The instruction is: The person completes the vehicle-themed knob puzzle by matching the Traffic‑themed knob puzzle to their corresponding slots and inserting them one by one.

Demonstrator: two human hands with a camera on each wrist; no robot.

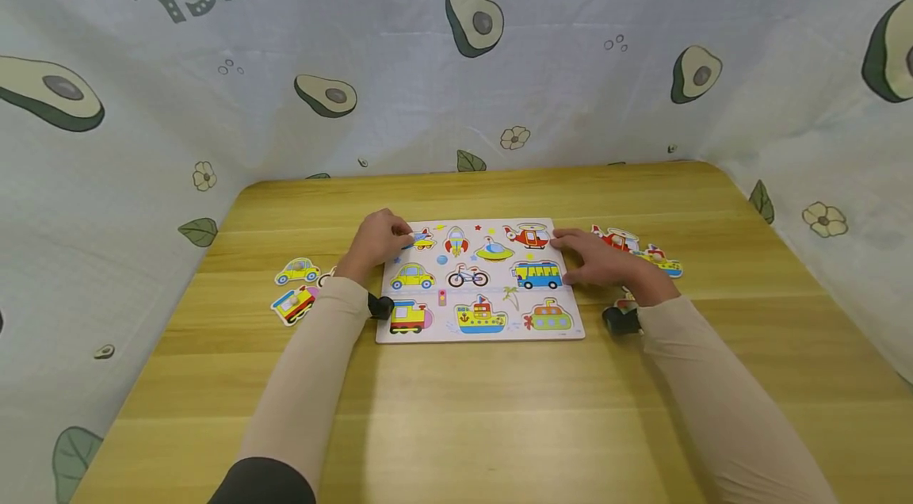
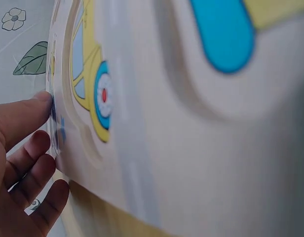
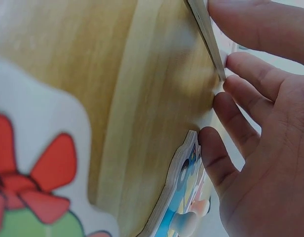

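A puzzle board (image 1: 456, 337) with vehicle pictures and shallow recesses lies flat in the middle of the table. My left hand (image 1: 376, 244) is at its upper left corner, the thumb touching by the airplane picture (image 1: 422, 239). In the left wrist view its other fingers (image 2: 48, 197) are loosely bent beside the board's edge. Spread along the board's right edge is my right hand (image 1: 599, 257), thumb and fingertips touching near the red helicopter picture (image 1: 529, 235) and the blue bus picture (image 1: 538, 275). Just under its little finger stands the edge of a knobbed piece (image 3: 174, 197).
Left of the board lie a yellow car piece (image 1: 297, 271) and a train piece (image 1: 293, 304), another partly behind the left wrist. On the right are a red helicopter piece (image 1: 617, 240) and a ship piece (image 1: 666, 262), with more partly hidden by the arm. A patterned cloth (image 1: 399, 147) hangs behind.
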